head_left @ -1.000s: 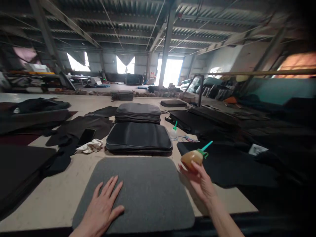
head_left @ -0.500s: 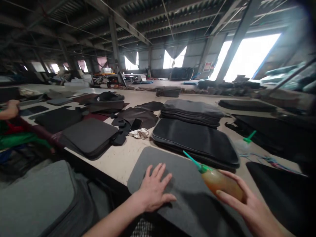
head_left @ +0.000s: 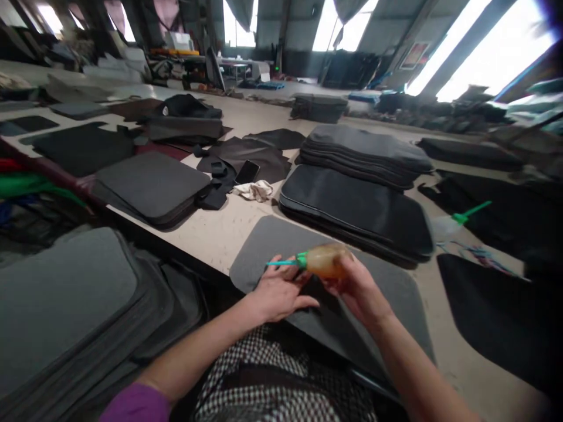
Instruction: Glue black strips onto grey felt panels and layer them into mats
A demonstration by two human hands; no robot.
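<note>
My left hand (head_left: 284, 293) lies on a grey rounded panel (head_left: 259, 243) at the table's near edge, its fingers stretched and partly hidden behind the bottle. In my right hand (head_left: 358, 287) is a squeeze bottle (head_left: 323, 261) of amber liquid, tipped on its side. Its green cap and thin teal nozzle point left, over the fingers of my left hand. Just behind the panel sits a stack of black piped panels (head_left: 356, 202).
Further back is a stack of dark covers (head_left: 365, 152). A crumpled cloth (head_left: 254, 190) and a phone (head_left: 247, 172) lie left of the stacks. Grey panels (head_left: 152, 184) are piled left, others (head_left: 61, 305) below the table. A second green-tipped bottle (head_left: 448, 224) stands right.
My right hand has brought the bottle left and turned it, so the nozzle now lies across my left hand. The view has tilted downward. My left hand stays on the panel.
</note>
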